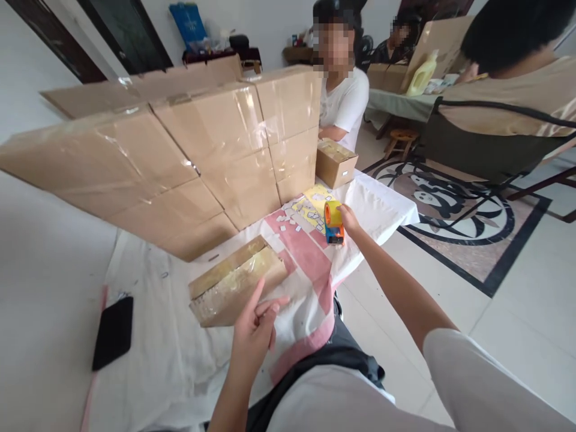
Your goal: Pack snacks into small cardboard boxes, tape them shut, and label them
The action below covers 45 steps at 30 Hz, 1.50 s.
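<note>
My right hand [350,221] is closed on a tape dispenser [333,233] at the right part of the table. The dispenser is blue and orange and carries a yellow roll. My left hand [255,329] is held just in front of a long cardboard box [243,279]. Its index finger points forward and the thumb is apart, with nothing held; whether a fingertip touches the box I cannot tell. Shiny clear tape covers part of that box. Small white paper scraps [299,217] lie between the box and the dispenser on the pink, white and yellow cloth [315,264].
A wall of taped cardboard boxes [216,144] stands along the table's far side. A smaller box [336,163] sits at the far right corner, near a person in a white shirt [351,102]. A black flat object [113,333] lies at left. Another person sits in a folding chair [477,150].
</note>
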Motion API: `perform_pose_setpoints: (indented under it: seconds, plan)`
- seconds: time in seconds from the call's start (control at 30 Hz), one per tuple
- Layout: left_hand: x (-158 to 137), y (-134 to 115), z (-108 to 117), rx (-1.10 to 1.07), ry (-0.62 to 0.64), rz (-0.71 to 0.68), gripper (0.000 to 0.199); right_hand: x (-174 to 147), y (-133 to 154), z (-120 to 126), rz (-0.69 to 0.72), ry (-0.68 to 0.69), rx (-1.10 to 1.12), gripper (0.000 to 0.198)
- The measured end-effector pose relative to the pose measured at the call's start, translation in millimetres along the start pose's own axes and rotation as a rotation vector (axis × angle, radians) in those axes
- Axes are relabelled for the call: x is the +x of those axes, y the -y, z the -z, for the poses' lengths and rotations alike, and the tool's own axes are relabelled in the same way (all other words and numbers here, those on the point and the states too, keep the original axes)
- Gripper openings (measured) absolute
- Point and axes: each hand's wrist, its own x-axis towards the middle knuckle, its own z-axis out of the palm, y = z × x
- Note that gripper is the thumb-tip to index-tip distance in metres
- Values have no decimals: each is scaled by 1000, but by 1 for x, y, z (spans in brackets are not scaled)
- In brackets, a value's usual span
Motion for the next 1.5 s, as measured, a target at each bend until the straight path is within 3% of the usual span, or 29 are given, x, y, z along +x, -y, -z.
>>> perform_pose_setpoints:
  seconds: [0.1,0.17,0.23,0.3,0.33,0.4,0.5,0.7,0.83,0.9,1.0,1.1,1.17,1.3,1.4,1.5]
  plan:
    - [5,-18,2,12,5,-55,76,-29,21,5,74,-146,-113,29]
    - [8,-25,5,26,7,-78,74,-65,42,2,226,-90,-181,22]
    - [9,-27,7,44,-2,-97,71,-110,67,-7,377,243,-230,16]
    - [7,-26,7,61,-9,-118,69,-154,90,-21,514,611,-224,21]
    - [6,-25,6,69,-17,-126,68,-172,99,-28,588,733,-214,26]
    - [2,-22,4,73,-50,-137,67,-199,112,-43,687,840,-218,24]
    - [-5,-21,2,48,-150,-142,69,-216,123,-56,766,852,-263,9]
    - [-25,-39,11,113,-326,-130,85,-224,143,-64,912,899,-283,13]
    - [-22,-40,34,294,-450,-110,87,-213,165,-63,916,781,-231,10]
    - [-11,-31,47,476,-514,-223,67,-199,177,-62,880,788,-289,10]
    - [12,-14,58,882,-466,-470,56,-171,185,-73,789,1002,-413,14]
    - [28,-5,56,1150,-311,-478,69,-144,174,-101,679,1221,-501,15]
    - [33,-4,49,1207,-289,-432,72,-131,160,-124,642,1272,-585,15]
    - [36,-5,33,1280,-319,-427,65,-118,129,-153,659,1239,-748,12]
    - [41,-1,27,1309,-320,-482,48,-119,114,-156,686,1216,-784,13]
    - [45,5,27,1282,-313,-511,45,-126,106,-155,716,1157,-819,9]
